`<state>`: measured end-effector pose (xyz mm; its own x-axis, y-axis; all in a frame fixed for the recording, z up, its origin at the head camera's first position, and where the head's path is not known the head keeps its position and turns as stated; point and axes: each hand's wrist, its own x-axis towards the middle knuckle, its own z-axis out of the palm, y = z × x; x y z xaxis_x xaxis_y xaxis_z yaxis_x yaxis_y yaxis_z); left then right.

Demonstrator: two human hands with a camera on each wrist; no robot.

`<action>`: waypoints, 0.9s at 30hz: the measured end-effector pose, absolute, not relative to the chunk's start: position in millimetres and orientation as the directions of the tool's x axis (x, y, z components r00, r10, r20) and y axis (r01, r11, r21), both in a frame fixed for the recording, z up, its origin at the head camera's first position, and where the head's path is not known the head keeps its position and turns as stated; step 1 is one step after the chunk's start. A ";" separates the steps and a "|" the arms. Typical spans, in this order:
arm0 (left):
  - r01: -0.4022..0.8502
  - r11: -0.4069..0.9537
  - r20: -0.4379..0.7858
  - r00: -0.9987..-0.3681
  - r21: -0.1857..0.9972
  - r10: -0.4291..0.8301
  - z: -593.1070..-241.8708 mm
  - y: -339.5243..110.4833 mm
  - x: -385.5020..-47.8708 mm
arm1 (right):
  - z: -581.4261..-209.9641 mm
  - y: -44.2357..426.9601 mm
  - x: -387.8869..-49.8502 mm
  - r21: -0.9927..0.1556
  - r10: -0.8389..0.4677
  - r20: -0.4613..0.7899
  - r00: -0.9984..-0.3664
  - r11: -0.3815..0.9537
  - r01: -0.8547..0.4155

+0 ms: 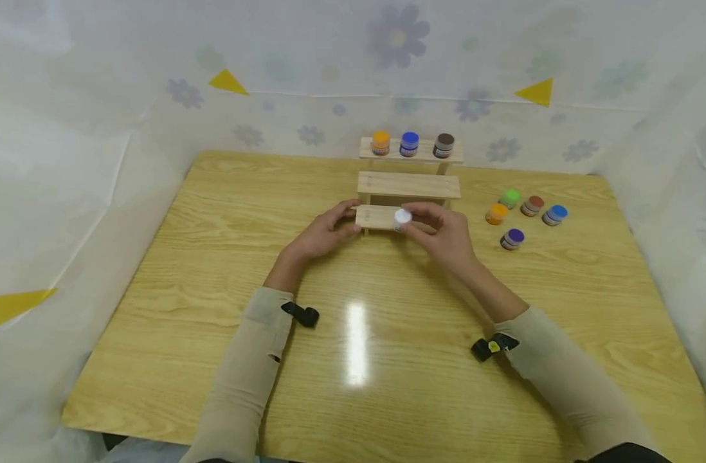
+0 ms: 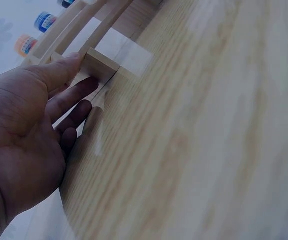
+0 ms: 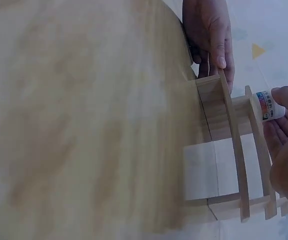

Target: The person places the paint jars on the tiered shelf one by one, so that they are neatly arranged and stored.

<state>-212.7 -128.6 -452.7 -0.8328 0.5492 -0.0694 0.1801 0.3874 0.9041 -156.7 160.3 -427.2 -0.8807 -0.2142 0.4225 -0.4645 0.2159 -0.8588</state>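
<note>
The right hand [image 1: 445, 235] pinches a white-lidded paint jar [image 1: 402, 218] at the near, lowest step [image 1: 377, 217] of a little wooden stand [image 1: 409, 184]; I cannot tell if they touch. The left hand [image 1: 323, 235] holds that step's left end between thumb and fingers. Three jars [image 1: 409, 145] stand on the far, top step [image 1: 425, 152].

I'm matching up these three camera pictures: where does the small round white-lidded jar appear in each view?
Head: the white-lidded jar is slightly right of centre, pinched by the bare right hand.
Left wrist: not in this picture.
Right wrist: near the right edge, slightly above mid-height.
Shared landmark: the three-tier pale wooden stand.
</note>
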 end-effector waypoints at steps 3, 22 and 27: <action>0.177 0.376 -0.065 -0.833 0.909 0.550 -452.1 -128.5 -212.2 | -419.0 151.7 -168.5 -0.848 -0.206 0.441 -0.874 0.225 -0.480; 0.150 0.355 -0.080 -0.828 0.923 0.556 -454.5 -118.7 -212.2 | -375.7 117.9 -205.2 -0.885 -0.117 0.354 -0.928 0.278 -0.373; 0.154 0.351 -0.075 -0.825 0.924 0.560 -452.7 -115.7 -211.6 | -377.9 114.6 -207.9 -0.893 -0.091 0.348 -0.933 0.270 -0.360</action>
<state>-211.6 -115.7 -452.7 -0.8249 0.5603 -0.0755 0.1541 0.3513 0.9235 -207.9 114.6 -377.9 -0.9329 -0.0908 0.3485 -0.3599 0.2697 -0.8932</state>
